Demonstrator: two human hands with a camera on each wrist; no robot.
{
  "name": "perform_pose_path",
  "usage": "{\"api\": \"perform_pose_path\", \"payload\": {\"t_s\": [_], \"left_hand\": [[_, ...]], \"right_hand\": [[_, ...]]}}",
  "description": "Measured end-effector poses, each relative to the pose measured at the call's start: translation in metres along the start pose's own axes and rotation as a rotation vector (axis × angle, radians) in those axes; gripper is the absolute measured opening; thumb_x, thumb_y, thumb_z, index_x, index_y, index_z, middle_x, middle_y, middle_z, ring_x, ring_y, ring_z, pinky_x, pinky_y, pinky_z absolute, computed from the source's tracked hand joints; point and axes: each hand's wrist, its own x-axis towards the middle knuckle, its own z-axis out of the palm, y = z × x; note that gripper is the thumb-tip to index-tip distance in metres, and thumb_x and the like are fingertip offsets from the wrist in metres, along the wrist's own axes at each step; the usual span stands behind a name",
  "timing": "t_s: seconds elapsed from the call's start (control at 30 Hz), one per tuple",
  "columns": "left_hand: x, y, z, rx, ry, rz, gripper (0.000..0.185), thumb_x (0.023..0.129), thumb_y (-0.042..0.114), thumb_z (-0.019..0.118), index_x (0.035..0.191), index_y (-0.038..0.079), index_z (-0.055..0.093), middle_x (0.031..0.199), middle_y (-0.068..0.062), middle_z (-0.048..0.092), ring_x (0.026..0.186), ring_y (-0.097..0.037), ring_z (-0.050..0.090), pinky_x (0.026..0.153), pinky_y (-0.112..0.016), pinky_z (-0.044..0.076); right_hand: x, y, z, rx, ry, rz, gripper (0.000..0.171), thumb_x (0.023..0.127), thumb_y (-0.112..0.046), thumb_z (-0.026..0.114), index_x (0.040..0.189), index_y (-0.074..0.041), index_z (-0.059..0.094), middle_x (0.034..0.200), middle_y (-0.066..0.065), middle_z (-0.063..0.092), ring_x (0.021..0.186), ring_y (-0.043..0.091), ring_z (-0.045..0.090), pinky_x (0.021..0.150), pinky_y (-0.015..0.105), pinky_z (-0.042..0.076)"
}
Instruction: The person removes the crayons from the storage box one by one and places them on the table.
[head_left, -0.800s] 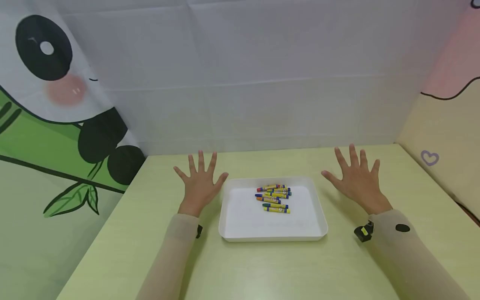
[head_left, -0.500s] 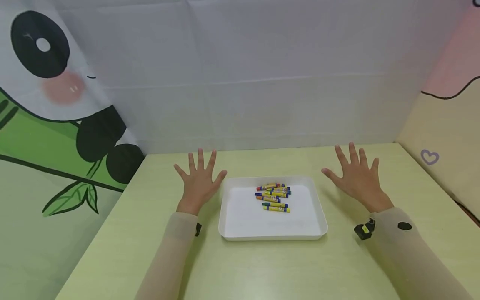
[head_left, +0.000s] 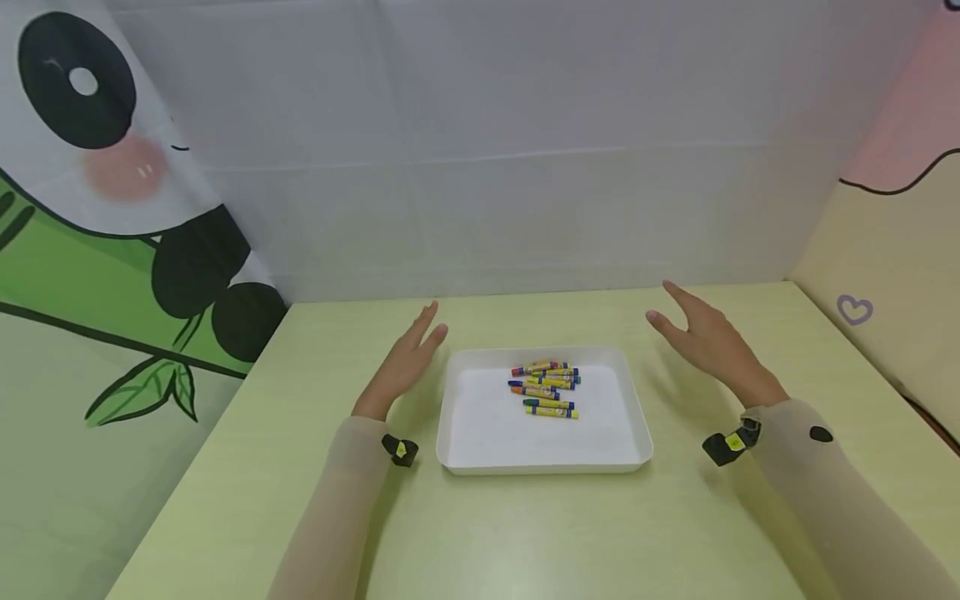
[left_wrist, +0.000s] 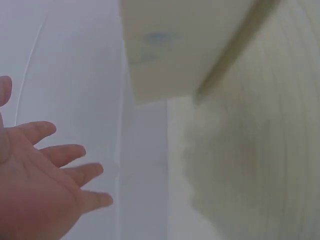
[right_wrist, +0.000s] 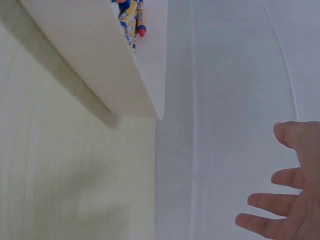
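Left hand (head_left: pixel 405 362) and right hand (head_left: pixel 708 343) flanking the white tray (head_left: pixel 480 454) of crayons (head_left: pixel 546 388), fingers straight, relaxed, grasping nothing

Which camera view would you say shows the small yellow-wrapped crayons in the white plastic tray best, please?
The head view: the whole cluster of small yellow-wrapped crayons lies unobstructed in the white plastic tray. The right wrist view catches only a few crayon ends over the tray's wall. The left wrist view shows none.

White tray (head_left: pixel 480 433); yellow-wrapped crayons (head_left: pixel 546 388), blue bands; pale green table (head_left: pixel 525 533); panda-print backdrop (head_left: pixel 112 208).
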Motion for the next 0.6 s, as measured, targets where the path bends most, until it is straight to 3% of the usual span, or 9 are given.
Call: {"api": "perform_pose_path", "payload": {"t_s": [0.13, 0.4, 0.6], "left_hand": [[0.000, -0.001, 0.000, -0.197, -0.028, 0.012, 0.066, 0.098, 0.062, 0.029, 0.155, 0.032, 0.014, 0.162, 0.004, 0.010, 0.150, -0.025, 0.007, 0.119, -0.055, 0.010], [0.002, -0.011, 0.004, -0.508, -0.181, 0.085, 0.061, 0.104, 0.046, 0.029, 0.156, 0.019, 0.012, 0.161, 0.006, 0.018, 0.149, -0.015, 0.011, 0.122, -0.042, 0.005], [0.007, -0.018, 0.011, -0.633, -0.215, 0.031, 0.053, 0.106, 0.033, 0.032, 0.155, 0.021, 0.018, 0.159, 0.006, 0.024, 0.149, -0.013, 0.013, 0.123, -0.039, 0.006]], "right_hand": [[0.003, -0.007, -0.002, 0.118, -0.057, -0.018, 0.075, 0.097, -0.057, 0.040, 0.155, -0.015, 0.019, 0.157, 0.020, 0.025, 0.139, 0.046, 0.030, 0.107, 0.065, 0.029], [0.013, -0.026, -0.001, 0.220, -0.153, -0.058, 0.060, 0.097, -0.047, 0.052, 0.144, -0.011, 0.045, 0.142, 0.017, 0.050, 0.131, 0.037, 0.047, 0.103, 0.057, 0.041], [0.024, -0.041, 0.006, 0.206, -0.315, -0.058, 0.047, 0.093, -0.043, 0.061, 0.129, -0.014, 0.062, 0.130, 0.010, 0.062, 0.122, 0.031, 0.056, 0.102, 0.052, 0.044]]}}
